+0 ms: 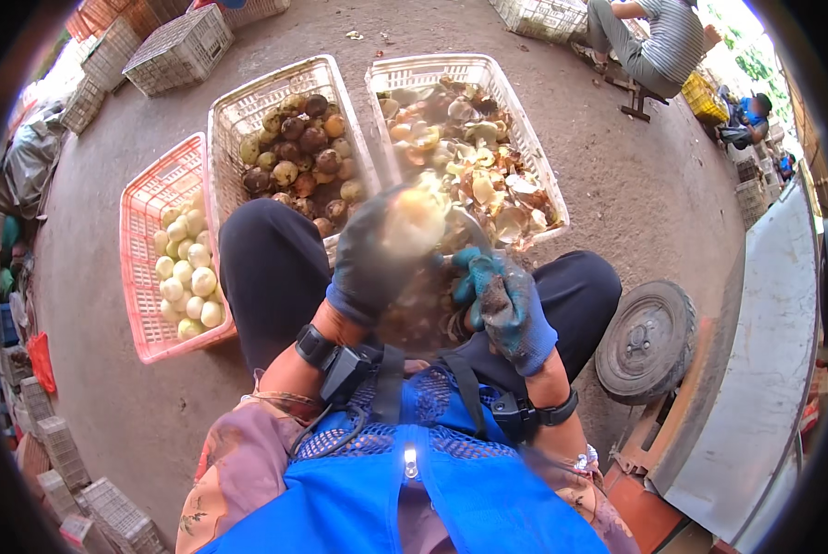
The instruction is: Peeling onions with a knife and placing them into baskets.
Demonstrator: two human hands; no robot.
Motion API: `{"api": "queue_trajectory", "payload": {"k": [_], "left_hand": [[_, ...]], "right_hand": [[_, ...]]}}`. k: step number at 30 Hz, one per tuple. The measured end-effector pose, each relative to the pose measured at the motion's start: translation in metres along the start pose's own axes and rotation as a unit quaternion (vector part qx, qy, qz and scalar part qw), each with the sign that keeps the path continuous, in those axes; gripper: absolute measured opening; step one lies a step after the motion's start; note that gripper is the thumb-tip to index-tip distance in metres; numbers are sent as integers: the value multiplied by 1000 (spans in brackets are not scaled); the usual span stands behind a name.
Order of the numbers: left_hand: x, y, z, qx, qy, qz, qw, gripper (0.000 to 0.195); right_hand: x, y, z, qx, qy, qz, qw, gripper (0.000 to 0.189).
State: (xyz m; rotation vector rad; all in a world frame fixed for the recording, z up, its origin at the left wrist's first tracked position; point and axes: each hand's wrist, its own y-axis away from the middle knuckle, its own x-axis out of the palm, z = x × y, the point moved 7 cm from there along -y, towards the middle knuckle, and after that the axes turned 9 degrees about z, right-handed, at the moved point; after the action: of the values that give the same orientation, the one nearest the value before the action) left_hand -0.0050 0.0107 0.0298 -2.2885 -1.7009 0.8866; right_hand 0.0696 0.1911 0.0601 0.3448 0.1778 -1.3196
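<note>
My left hand (369, 260), in a dark work glove, holds a pale, partly peeled round fruit or vegetable (416, 220), blurred by motion. Close beside it, my right hand (504, 301), in a worn teal and blue glove, is closed on a tool with a curved metal blade (475, 225); its handle is mostly hidden. Beyond both hands stands a white plastic crate (559, 197) of loose peels (486, 187). Brownish, unpeeled round produce (313, 140) lies in the white crate (221, 124) to its left. At far left, a pink crate (137, 277) contains pale peeled pieces (202, 280).
A wheel (646, 343) and a metal sheet (746, 346) stand at my right. More crates (180, 52) are at the upper left and lower left. A seated person (653, 45) is at the upper right, with other people farther back.
</note>
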Motion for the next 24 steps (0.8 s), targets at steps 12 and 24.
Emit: {"api": "queue_trajectory", "payload": {"k": [12, 24], "left_hand": [[-5, -2, -18, 35, 97, -58, 993, 50], [-5, -4, -20, 14, 62, -77, 995, 45]], "right_hand": [[37, 3, 14, 149, -227, 84, 959, 35], [50, -2, 8, 142, -173, 63, 972, 37]]}}
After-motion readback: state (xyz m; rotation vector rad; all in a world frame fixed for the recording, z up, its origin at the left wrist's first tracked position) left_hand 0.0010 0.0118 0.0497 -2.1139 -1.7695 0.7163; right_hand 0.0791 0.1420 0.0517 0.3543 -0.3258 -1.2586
